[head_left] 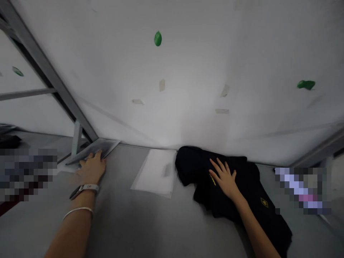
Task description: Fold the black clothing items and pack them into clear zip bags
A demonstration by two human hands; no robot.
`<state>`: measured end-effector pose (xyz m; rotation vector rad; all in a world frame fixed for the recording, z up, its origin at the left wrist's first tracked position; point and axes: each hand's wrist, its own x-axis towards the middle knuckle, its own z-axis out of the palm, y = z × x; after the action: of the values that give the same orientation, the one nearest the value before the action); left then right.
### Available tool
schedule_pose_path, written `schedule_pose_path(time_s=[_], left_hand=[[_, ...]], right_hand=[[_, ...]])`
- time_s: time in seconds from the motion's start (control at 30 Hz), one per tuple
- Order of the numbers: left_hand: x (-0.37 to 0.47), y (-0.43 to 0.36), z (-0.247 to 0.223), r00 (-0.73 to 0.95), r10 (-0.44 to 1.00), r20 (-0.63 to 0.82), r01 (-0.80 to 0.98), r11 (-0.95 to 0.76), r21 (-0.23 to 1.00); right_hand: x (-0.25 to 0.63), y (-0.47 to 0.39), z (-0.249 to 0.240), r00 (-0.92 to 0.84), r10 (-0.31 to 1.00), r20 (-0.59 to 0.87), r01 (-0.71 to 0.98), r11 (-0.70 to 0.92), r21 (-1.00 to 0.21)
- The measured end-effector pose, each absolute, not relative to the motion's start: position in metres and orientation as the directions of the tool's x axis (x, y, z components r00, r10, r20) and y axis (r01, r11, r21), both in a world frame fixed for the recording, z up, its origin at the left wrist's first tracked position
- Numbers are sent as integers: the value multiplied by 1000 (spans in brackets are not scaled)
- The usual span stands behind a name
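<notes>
White wall (pixel 188 64) and gray table (pixel 115 233), with metal bars at either side

Ahead of the right hand (pixel 224 179), pale bits of tape (pixel 222 111) are stuck to the wall, some farther over toward the left hand (pixel 92 168). Higher up, between the hands, is a green leaf shape (pixel 157 38); a second green patch (pixel 305 85) shows up and to the right of the right hand. A gray metal frame (pixel 43 61) slants down to near the left hand, its crossbar (pixel 27 94) running off leftward. Well left of that hand is a dark object (pixel 9 140), too unclear to name. Another bar (pixel 319 146) slopes upward right of the right hand.
</notes>
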<state>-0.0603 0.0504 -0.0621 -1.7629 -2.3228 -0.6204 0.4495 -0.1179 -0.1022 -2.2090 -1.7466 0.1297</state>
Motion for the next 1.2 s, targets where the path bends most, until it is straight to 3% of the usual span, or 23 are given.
schedule_pose_path(time_s=[0.2,0.33,0.43,0.5,0.6,0.7,0.77,0.83,0.93,1.03,1.2], left_hand=[[-69,43,-61,-255,854,454,964,188,187],[-45,28,-39,-254,774,580,942,63,328],[-19,21,-19,-268,719,642,877,-94,472],[3,17,-10,-229,708,668,847,-193,496],[44,5,-7,-8,708,706,760,-455,464],[91,-22,-9,270,582,767,563,-742,365],[118,-43,-11,448,476,757,396,-865,309],[137,-60,-12,522,430,737,297,-901,316],[149,-74,-12,459,425,780,269,-903,334],[152,-76,-11,374,456,808,259,-887,381],[153,-74,-11,274,626,730,173,-779,603]], right_hand=[[450,-118,-103,237,963,128,927,-184,-327],[451,-120,-104,242,961,134,913,-179,-366],[450,-123,-103,251,940,232,899,-137,-417],[448,-127,-97,251,910,329,894,-87,-440],[439,-135,-80,232,841,489,896,12,-444],[420,-146,-60,218,739,637,899,102,-426],[407,-152,-50,168,673,720,927,140,-347],[395,-157,-44,64,640,766,962,164,-218],[386,-162,-41,-54,611,790,976,201,-89],[386,-165,-42,-62,574,816,967,236,-92],[391,-168,-42,-45,485,873,961,260,-95]])
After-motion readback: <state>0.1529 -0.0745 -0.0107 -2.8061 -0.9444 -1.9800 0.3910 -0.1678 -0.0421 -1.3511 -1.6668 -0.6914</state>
